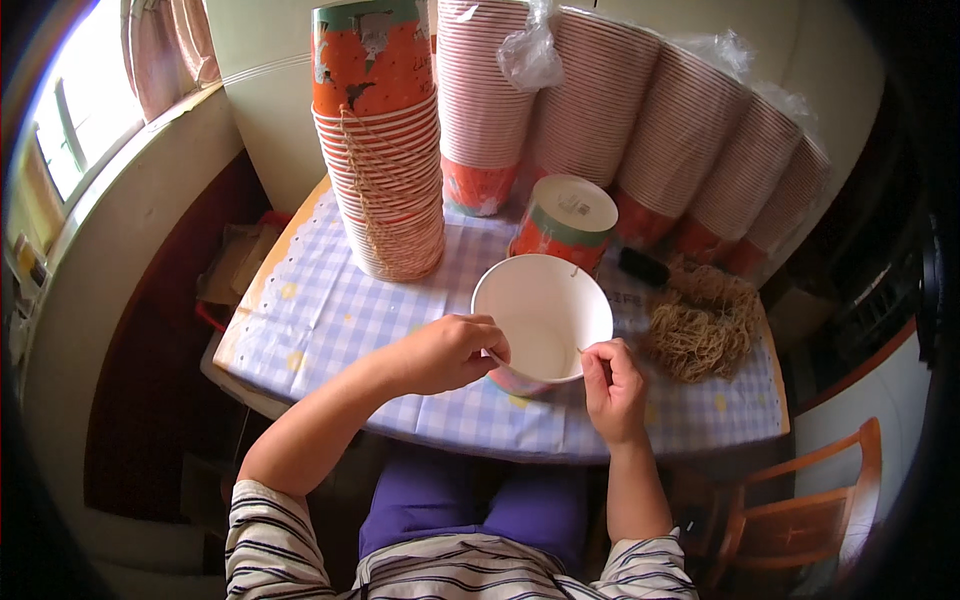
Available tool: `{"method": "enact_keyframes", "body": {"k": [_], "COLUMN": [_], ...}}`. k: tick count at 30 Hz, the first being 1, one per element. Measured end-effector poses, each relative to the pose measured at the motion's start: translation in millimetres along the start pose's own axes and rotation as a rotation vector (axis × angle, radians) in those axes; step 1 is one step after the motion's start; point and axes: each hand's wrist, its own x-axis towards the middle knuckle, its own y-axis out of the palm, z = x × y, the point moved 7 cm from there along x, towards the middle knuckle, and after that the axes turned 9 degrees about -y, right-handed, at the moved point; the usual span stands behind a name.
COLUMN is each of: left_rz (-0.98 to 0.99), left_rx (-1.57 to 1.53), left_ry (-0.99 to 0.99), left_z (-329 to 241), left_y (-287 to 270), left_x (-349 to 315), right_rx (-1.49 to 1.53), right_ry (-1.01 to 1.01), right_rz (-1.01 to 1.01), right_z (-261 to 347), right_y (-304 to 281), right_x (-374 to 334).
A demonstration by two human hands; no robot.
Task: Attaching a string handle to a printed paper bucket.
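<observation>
A white-lined paper cup (545, 315) with an orange patterned outside stands tilted toward me on the checked tablecloth (330, 310). My left hand (450, 352) grips its near-left rim. My right hand (612, 385) pinches a thin tan string at the cup's right rim. A pile of tan strings (703, 322) lies just right of the cup. Behind it another cup (565, 222) stands upside down.
A tall stack of strung orange cups (385, 150) stands at the back left. Long stacks of cups in plastic wrap (640, 120) lean across the back. A small black object (643, 266) lies by the strings. A wooden chair (800, 510) is at lower right.
</observation>
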Motion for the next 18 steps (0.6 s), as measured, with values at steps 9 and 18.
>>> {"method": "enact_keyframes", "body": {"k": [9,18], "left_rz": [0.106,0.123], "left_rx": [-0.060,-0.054], "left_ry": [-0.050,-0.097], "left_z": [4.6,4.4], "left_y": [4.7,5.8], "left_x": [2.5,2.1], "right_rx": [-0.104,-0.115], "right_ry": [-0.035,-0.035], "right_rz": [-0.047,-0.050], "right_z": [-3.8,-4.1], "right_y": [5.7,7.4], "right_x": [2.8,3.1]}}
